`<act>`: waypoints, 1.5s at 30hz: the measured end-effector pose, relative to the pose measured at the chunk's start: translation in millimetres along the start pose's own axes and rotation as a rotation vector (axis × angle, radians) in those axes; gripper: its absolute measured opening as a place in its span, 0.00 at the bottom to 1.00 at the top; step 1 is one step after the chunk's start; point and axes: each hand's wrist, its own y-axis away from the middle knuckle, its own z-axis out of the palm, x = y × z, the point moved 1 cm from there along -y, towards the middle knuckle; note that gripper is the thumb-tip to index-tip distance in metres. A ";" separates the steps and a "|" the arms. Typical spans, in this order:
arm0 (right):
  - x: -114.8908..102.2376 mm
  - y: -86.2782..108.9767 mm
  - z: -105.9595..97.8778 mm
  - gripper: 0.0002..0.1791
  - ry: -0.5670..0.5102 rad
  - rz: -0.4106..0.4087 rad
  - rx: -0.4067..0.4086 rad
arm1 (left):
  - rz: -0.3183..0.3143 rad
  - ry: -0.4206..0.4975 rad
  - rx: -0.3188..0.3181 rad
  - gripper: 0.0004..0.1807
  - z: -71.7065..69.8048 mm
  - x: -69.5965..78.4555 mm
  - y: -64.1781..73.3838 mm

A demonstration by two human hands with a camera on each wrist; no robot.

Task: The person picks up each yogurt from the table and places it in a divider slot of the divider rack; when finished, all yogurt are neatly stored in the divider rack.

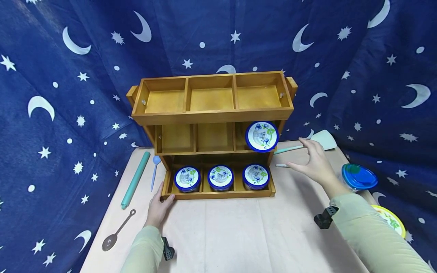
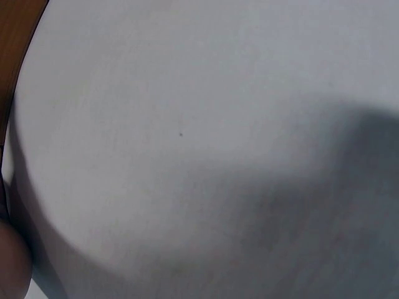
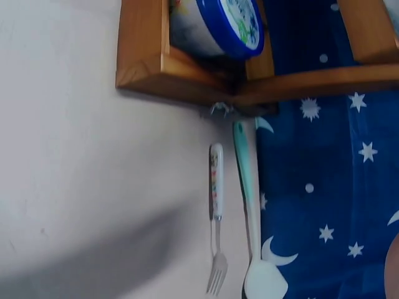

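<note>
Four jars on the shelf, one hand at its corner

A wooden shelf (image 1: 218, 116) has three steps, and each step is split into three boxes. Three jars (image 1: 220, 177) with blue rims sit in the bottom step, one in each box. One more jar (image 1: 262, 136) is in the right box of the middle step.

The left hand (image 1: 158, 208) touches the front left corner of the shelf. Its thumb is on the front and its fingers are on the side, spread apart.

The right hand (image 1: 315, 161) is up in the air, near the right side of the shelf. Its thumb and fingers are wide apart and it holds nothing. Near it on the table (image 1: 239, 231) are a fork (image 3: 216, 180) and a spatula (image 1: 326, 140), side by side.

By the right arm are a blue lid (image 1: 360, 176) and a yellow lid (image 1: 389, 220), partly hidden by the sleeve (image 1: 379, 231). On the left lie a green stick (image 1: 135, 180), a blue spoon (image 1: 155, 172) and a brown spoon (image 1: 116, 233). Behind is a blue cloth (image 1: 205, 30) with moons and stars.
</note>
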 end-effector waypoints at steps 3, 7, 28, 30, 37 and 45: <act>5.8 2.0 -4.7 0.52 0.015 0.006 -0.010 | 0.003 0.007 0.001 0.45 0.0 -1.3 -0.6; 17.7 4.0 -15.0 0.53 0.035 0.034 -0.006 | 0.007 0.010 -0.003 0.45 0.2 -2.5 -2.1; 76.4 30.7 -58.5 0.52 0.057 0.254 -0.195 | 0.000 -0.008 -0.003 0.46 -0.6 -1.6 -1.0; 83.2 34.6 -61.9 0.52 0.068 0.276 -0.226 | -0.001 -0.006 -0.002 0.46 -0.2 -2.3 -1.5; 109.1 49.0 -74.6 0.54 0.144 0.395 -0.288 | -0.003 0.001 -0.002 0.46 1.0 -3.1 -1.8; 129.1 62.3 -81.1 0.53 0.208 0.415 -0.313 | 0.002 -0.001 0.001 0.45 -0.3 -1.8 -1.1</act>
